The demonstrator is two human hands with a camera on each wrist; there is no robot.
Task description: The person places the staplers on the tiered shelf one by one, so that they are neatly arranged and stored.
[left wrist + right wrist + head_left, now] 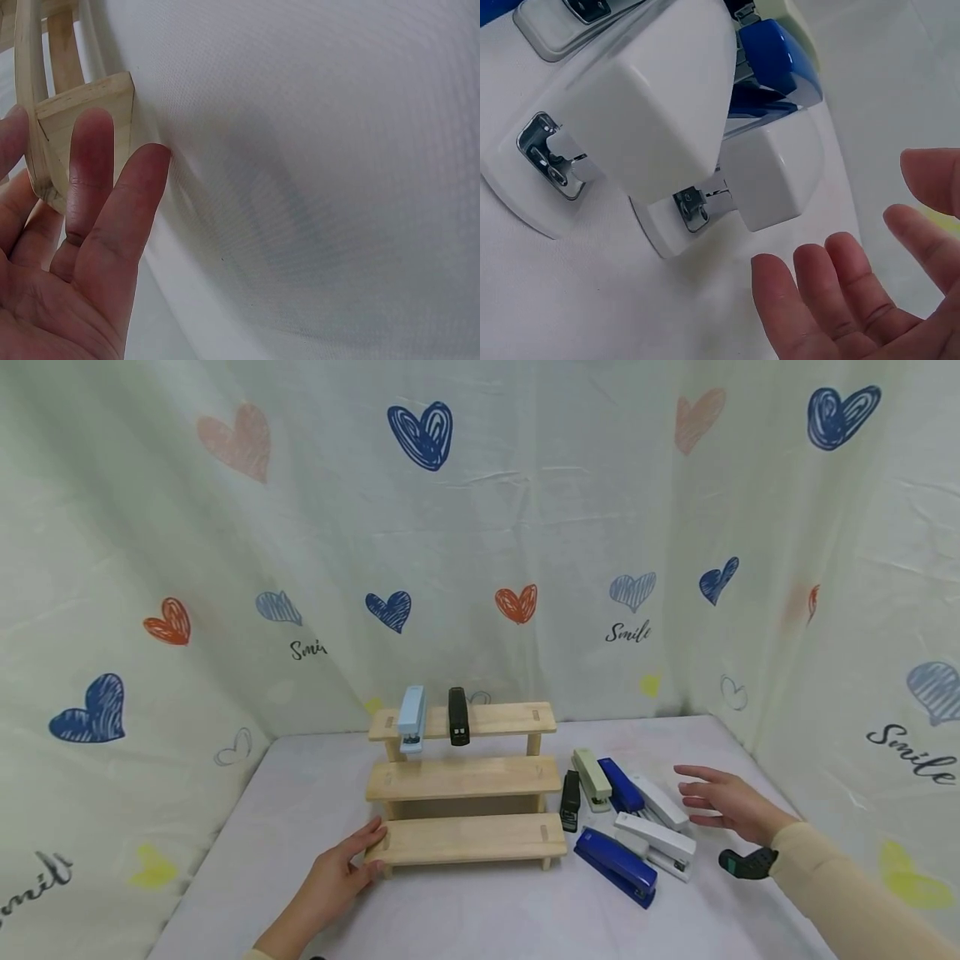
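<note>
At the middle of the table stands a three-tier wooden rack (pixel 472 839). My left hand (pixel 337 872) pinches the left end of its lowest board between thumb and fingers; in the left wrist view two fingers (pixel 124 202) stick out past the wood. A light blue stapler (pixel 412 718) and a black stapler (pixel 458 717) lie across the top board. My right hand (pixel 723 802) hovers with spread fingers just right of two white staplers (pixel 660 803) (pixel 660 97). Nothing is in its grasp.
Beside the rack's right end lie a small black stapler (pixel 570 802), a pale green stapler (pixel 592 779), a dark blue stapler (pixel 621 787) and a larger blue stapler (pixel 617 865) in front. A heart-printed curtain (pixel 465 543) encloses the white table (pixel 480 918) at back and sides.
</note>
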